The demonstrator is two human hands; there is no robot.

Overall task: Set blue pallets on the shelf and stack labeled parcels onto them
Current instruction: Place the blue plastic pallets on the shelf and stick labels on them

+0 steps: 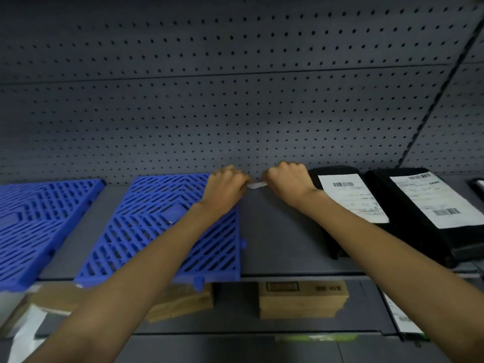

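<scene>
Dim, cool, even light washes a grey pegboard wall, whose rows of holes bow under the wide-angle lens, most strongly far above and beside the blue pallet. Right of the pallet, white labels are the brightest patches, their print smeared by blur. A white strip pinched between left hand and right hand at the pallet's far right corner looks soft-edged. Below the pallet, cardboard boxes sit in shadow.
</scene>
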